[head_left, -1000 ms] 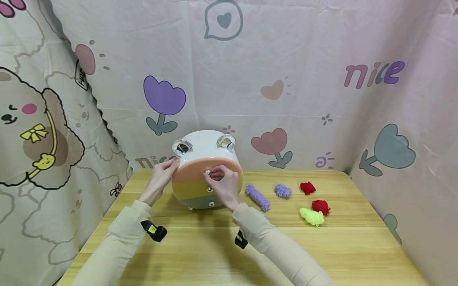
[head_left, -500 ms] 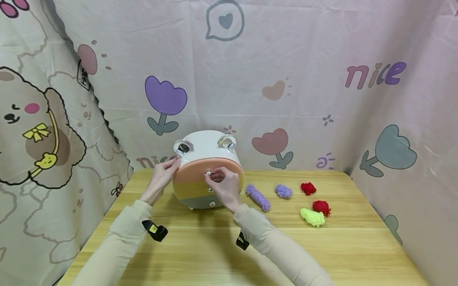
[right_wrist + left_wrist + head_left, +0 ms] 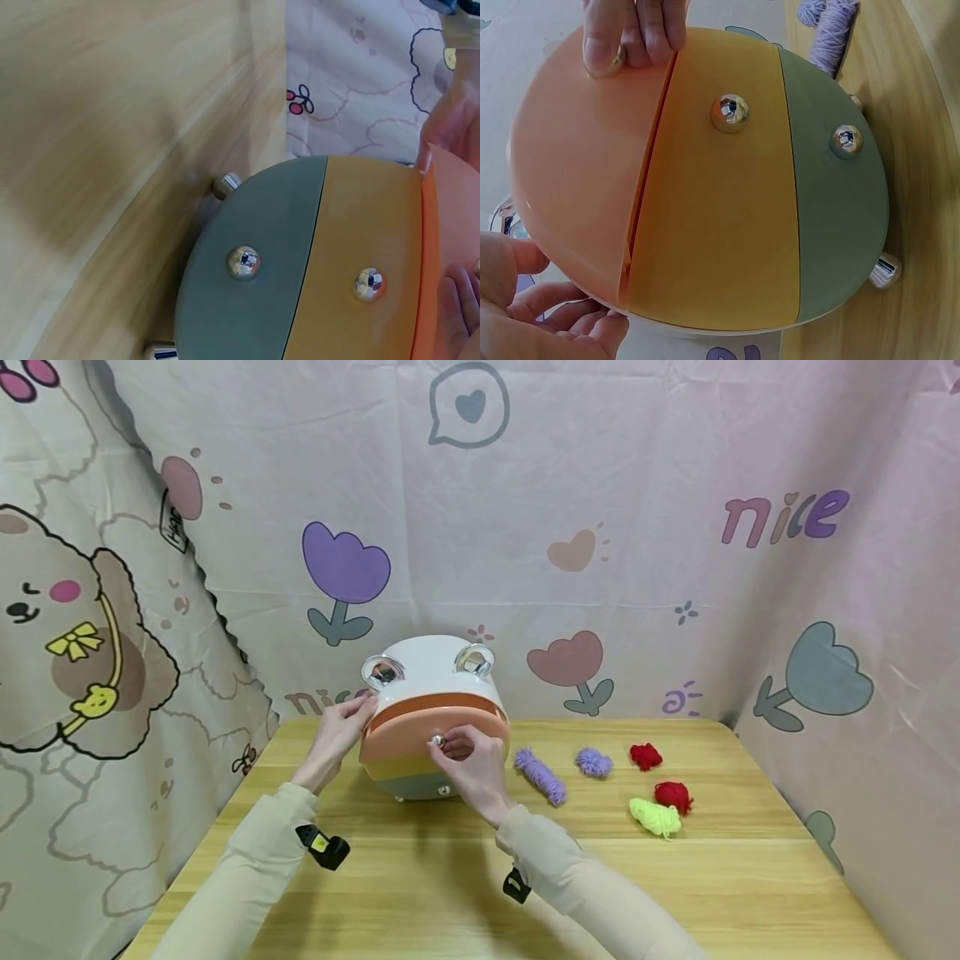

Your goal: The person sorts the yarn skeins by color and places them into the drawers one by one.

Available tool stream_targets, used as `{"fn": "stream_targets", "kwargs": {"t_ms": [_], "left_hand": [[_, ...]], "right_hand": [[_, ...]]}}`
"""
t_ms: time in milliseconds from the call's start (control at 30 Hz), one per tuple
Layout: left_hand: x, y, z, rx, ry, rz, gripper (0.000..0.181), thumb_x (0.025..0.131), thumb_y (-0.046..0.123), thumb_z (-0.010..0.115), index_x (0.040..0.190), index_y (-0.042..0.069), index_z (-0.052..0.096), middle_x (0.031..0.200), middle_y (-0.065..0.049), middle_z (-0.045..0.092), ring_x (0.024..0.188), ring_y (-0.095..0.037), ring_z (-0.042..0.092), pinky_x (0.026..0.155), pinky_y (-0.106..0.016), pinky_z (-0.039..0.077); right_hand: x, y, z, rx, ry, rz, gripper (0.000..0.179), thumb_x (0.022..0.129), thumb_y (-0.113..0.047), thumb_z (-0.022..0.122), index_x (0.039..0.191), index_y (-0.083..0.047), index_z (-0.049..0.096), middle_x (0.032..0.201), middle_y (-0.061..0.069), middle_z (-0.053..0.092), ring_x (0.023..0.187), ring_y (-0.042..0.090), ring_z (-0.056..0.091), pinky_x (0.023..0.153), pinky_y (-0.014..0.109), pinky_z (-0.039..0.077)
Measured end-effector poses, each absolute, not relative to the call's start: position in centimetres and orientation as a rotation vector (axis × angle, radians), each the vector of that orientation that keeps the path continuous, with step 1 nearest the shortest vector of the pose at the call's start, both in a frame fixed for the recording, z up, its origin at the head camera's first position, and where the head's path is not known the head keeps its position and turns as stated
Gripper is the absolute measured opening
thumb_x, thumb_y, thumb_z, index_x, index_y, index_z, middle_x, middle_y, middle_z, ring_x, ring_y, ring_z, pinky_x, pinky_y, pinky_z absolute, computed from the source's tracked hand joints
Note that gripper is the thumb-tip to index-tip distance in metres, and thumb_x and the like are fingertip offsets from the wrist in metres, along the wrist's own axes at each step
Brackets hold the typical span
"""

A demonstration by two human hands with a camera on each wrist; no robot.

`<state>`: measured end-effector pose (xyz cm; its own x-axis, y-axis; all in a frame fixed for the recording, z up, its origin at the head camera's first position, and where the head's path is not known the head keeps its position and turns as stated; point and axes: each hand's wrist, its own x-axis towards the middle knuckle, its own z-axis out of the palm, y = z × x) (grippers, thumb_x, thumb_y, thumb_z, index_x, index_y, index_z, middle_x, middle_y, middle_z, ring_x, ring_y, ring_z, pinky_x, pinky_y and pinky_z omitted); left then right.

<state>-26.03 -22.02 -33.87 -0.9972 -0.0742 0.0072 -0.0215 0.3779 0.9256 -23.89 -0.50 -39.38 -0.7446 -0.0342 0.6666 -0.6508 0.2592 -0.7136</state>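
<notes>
A small drawer cabinet [image 3: 430, 667] has a white shell, silver ring ears and three rounded drawers. Its orange top drawer [image 3: 393, 737] is pulled partly out, with a gap above it. My right hand [image 3: 477, 768] pinches that drawer's silver knob between thumb and fingers. My left hand [image 3: 337, 737] holds the cabinet's upper left side, thumb and curled fingers at the edge in the left wrist view. Below, the yellow drawer [image 3: 712, 195] and the green drawer [image 3: 836, 217] sit closed, each with a round silver knob. The drawer's inside is mostly hidden.
To the cabinet's right on the wooden table [image 3: 420, 893] lie a long purple yarn bundle [image 3: 540, 776], a shorter purple one [image 3: 594, 762], two red yarn bundles [image 3: 645, 756] and a yellow-green one [image 3: 655, 817]. Printed cloth [image 3: 480, 543] hangs behind and at both sides.
The orange top drawer was closed and has come partly out towards me. My right hand moved back and slightly down with its knob, while my left hand stayed at the cabinet's side.
</notes>
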Motion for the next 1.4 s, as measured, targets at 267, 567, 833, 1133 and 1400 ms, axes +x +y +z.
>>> {"fn": "stream_targets", "kwargs": {"t_ms": [267, 567, 833, 1133, 1400], "left_hand": [[-26.0, -22.1, -34.0, 0.069, -2.553, -1.728, 0.057, 0.107, 0.033, 0.047, 0.152, 0.000, 0.038, 0.163, -0.015, 0.031, 0.155, -0.035, 0.023, 0.127, -0.048, 0.026], [-26.0, -22.0, -33.9, 0.072, -2.547, -1.724, 0.056, 0.107, 0.033, 0.047, 0.152, 0.000, 0.039, 0.163, -0.015, 0.032, 0.155, -0.034, 0.025, 0.125, -0.047, 0.030], [-26.0, -21.9, -33.9, 0.070, -2.545, -1.730, 0.056, 0.107, 0.033, 0.047, 0.152, 0.000, 0.039, 0.163, -0.014, 0.032, 0.155, -0.033, 0.025, 0.124, -0.046, 0.032], [-26.1, -21.8, -33.9, 0.063, -2.530, -1.756, 0.056, 0.107, 0.031, 0.047, 0.151, -0.002, 0.038, 0.163, -0.015, 0.032, 0.155, -0.032, 0.025, 0.124, -0.046, 0.033], [-26.1, -21.8, -33.9, 0.075, -2.532, -1.743, 0.055, 0.107, 0.031, 0.047, 0.151, -0.002, 0.039, 0.163, -0.015, 0.032, 0.155, -0.032, 0.024, 0.125, -0.045, 0.029]], "right_hand": [[-22.6, -0.3, -39.6, 0.672, -1.968, 1.561, 0.013, 0.082, -0.004, 0.080, 0.086, 0.002, 0.070, 0.078, 0.017, 0.076, 0.066, 0.028, 0.074, 0.062, 0.018, 0.060], [-21.5, 0.1, -40.0, 0.726, -1.929, 1.587, 0.013, 0.082, -0.003, 0.080, 0.086, 0.003, 0.069, 0.079, 0.017, 0.077, 0.066, 0.027, 0.075, 0.062, 0.019, 0.061], [-20.8, 0.5, -40.3, 0.751, -1.897, 1.611, 0.013, 0.083, -0.004, 0.080, 0.088, 0.002, 0.070, 0.081, 0.016, 0.077, 0.067, 0.026, 0.075, 0.064, 0.022, 0.062], [-20.2, 0.6, -40.6, 0.763, -1.892, 1.620, 0.012, 0.082, -0.003, 0.080, 0.087, 0.000, 0.069, 0.080, 0.013, 0.077, 0.067, 0.020, 0.075, 0.062, 0.021, 0.061], [-19.9, 0.7, -40.9, 0.836, -1.836, 1.576, 0.012, 0.082, 0.000, 0.079, 0.088, 0.000, 0.069, 0.081, 0.014, 0.077, 0.067, 0.019, 0.075, 0.063, 0.020, 0.061]]}}
